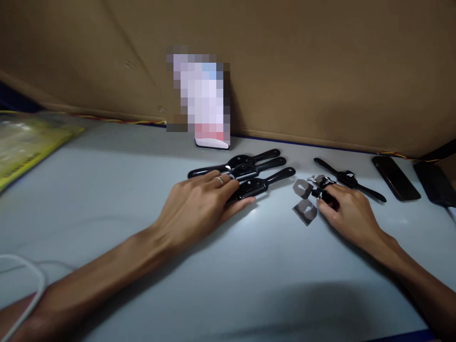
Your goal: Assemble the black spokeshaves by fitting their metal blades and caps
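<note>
Three black spokeshaves lie side by side in the middle of the table. My left hand (203, 194), with a ring on one finger, is closed over the left handle of the nearest spokeshave (251, 188), its thumb along the near side. Behind it are a middle spokeshave (261, 166) and a far spokeshave (244, 161). To the right, my right hand (351, 209) has its fingers closed round a small black metal part (320, 194), partly hidden. Beside it lie two flat slotted blades, one grey blade (302, 188) and a nearer blade (306, 211). Small shiny parts (324, 180) sit just beyond my fingers.
Another spokeshave (347, 178) lies apart behind my right hand. A dark phone (396, 178) and a black device (434, 184) rest at the right. A blurred-out upright screen (212, 142) leans on the cardboard wall (302, 71). Yellow-edged plastic packaging (32, 142) and a white cable (39, 275) are at left.
</note>
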`<state>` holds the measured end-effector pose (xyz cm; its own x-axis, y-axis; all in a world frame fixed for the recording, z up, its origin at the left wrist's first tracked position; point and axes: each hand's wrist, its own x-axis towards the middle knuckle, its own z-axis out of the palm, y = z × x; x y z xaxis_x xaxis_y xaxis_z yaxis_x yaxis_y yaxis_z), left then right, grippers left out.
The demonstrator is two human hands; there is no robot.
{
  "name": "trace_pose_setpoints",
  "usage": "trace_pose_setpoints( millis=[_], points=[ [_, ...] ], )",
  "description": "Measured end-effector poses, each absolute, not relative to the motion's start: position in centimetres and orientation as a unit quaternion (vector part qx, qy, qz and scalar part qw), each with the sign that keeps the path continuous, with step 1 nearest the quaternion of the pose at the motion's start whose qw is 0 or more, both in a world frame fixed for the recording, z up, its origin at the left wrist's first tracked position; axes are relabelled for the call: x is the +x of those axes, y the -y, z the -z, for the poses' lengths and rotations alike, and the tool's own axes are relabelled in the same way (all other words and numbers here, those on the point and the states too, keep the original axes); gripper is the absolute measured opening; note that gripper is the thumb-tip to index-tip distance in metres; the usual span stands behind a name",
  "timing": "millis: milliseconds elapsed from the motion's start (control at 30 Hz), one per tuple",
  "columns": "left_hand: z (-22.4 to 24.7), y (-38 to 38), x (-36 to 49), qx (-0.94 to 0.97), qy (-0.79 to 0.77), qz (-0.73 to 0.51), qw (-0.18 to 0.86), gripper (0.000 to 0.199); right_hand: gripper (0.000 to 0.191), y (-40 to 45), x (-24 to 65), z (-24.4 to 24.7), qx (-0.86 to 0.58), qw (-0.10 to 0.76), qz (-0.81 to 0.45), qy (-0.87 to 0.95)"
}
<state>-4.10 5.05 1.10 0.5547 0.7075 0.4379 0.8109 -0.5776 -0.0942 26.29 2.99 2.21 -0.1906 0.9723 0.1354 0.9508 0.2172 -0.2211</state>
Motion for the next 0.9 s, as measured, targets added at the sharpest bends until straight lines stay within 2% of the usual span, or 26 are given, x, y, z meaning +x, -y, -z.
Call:
trace_pose_setpoints(
  millis=[633, 900],
  points=[
    [-0.61, -5.57, -3.99, -0.83, 0.54, 0.096, 0.105, 0.037, 0.019, -2.74, 25.94, -2.29, -0.611, 0.112, -0.024, 0.783],
    [-0.74, -5.72, -3.96, -0.823, 0.54, 0.056, 0.168, 0.039, 0.018, -2.57, 25.91, -2.24, -0.609, 0.117, -0.015, 0.785]
  ],
)
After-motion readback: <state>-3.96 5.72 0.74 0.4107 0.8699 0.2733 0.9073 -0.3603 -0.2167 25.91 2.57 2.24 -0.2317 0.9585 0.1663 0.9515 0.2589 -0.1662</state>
